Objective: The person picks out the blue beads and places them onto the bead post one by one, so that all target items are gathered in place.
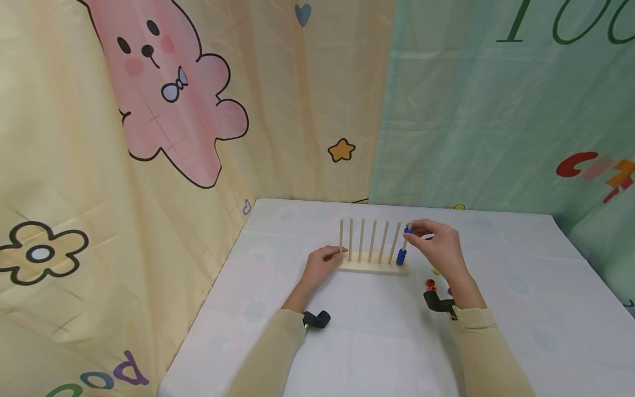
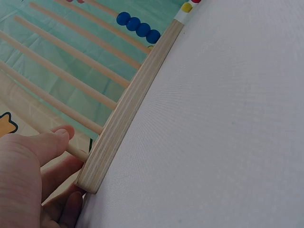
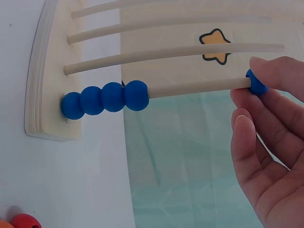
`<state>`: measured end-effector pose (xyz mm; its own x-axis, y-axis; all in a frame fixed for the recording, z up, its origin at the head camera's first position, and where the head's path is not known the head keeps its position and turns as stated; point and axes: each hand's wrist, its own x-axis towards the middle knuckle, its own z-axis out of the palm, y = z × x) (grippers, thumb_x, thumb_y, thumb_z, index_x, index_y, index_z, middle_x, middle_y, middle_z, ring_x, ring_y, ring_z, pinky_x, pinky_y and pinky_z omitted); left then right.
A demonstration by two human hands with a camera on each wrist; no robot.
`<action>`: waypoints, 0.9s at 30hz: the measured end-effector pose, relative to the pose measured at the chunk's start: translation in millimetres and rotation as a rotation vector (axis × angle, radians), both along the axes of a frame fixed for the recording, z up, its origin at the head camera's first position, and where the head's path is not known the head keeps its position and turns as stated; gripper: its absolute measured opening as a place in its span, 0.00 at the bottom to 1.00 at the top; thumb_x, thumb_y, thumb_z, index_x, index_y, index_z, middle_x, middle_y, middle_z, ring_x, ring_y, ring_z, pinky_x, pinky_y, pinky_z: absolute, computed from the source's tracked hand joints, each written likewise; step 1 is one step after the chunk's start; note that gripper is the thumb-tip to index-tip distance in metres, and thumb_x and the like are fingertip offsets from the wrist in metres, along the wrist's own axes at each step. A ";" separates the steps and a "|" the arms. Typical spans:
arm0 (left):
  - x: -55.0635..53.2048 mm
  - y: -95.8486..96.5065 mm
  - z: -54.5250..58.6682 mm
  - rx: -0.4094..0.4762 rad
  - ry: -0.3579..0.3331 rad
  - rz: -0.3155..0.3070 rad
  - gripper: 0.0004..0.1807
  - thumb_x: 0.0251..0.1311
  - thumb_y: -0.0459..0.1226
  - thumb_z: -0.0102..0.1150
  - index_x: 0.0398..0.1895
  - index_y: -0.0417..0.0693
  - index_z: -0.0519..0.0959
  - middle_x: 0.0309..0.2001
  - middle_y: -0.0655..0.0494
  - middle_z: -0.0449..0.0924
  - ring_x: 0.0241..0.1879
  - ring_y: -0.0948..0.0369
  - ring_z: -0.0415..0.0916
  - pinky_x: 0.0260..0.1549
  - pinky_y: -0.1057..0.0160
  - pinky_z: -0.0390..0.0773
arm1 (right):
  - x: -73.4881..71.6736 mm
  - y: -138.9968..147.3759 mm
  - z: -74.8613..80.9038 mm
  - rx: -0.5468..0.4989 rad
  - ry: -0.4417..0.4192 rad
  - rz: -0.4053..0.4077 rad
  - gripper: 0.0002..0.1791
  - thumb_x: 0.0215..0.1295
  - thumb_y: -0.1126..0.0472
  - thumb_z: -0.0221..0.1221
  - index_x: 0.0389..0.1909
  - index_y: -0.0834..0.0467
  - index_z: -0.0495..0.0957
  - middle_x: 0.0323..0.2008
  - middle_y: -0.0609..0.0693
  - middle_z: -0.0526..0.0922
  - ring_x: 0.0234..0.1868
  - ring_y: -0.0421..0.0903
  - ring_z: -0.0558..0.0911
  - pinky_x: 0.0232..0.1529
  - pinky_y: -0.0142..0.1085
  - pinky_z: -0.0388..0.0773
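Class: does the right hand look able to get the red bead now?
Probably yes, after letting go: the right hand pinches a blue bead, but the red bead lies close by, uncovered.

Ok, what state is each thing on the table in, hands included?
Wooden stand: upright on the table
Right-end peg: holding blue beads
Other six pegs: bare
Four blue beads: stacked at that peg's foot
Fifth blue bead: pinched at the peg's top
Left hand: gripping the stand's end
Right hand: pinching that bead
Red bead: loose
Yellow bead: loose
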<state>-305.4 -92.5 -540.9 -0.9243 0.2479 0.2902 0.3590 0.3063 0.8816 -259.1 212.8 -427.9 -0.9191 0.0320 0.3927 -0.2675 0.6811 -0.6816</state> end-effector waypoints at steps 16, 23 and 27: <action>2.4 4.5 -0.2 0.031 0.038 0.002 0.12 0.70 0.32 0.60 0.52 0.39 0.85 0.53 0.46 0.84 0.56 0.49 0.78 0.51 0.61 0.76 | -5.1 9.0 -6.7 0.009 -0.043 0.053 0.15 0.64 0.52 0.69 0.48 0.55 0.85 0.36 0.48 0.86 0.42 0.50 0.82 0.36 0.43 0.80; 12.7 3.7 16.5 0.020 0.020 -0.009 0.11 0.71 0.34 0.59 0.52 0.43 0.86 0.53 0.51 0.84 0.56 0.54 0.78 0.54 0.54 0.77 | -6.5 12.9 -8.3 0.014 -0.082 0.071 0.14 0.65 0.51 0.68 0.47 0.53 0.85 0.39 0.48 0.87 0.44 0.50 0.81 0.37 0.44 0.79; 1.2 0.5 -1.2 0.014 0.017 -0.008 0.11 0.70 0.40 0.61 0.51 0.52 0.87 0.53 0.59 0.84 0.56 0.59 0.78 0.54 0.57 0.76 | -6.0 13.9 -10.0 0.015 -0.107 0.084 0.14 0.65 0.51 0.68 0.48 0.53 0.85 0.39 0.48 0.86 0.45 0.51 0.82 0.39 0.46 0.80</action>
<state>-304.2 -92.1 -542.1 -0.9172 0.2513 0.3092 0.3762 0.2910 0.8797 -265.2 226.7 -437.9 -0.9550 -0.0520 0.2920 -0.2502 0.6699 -0.6990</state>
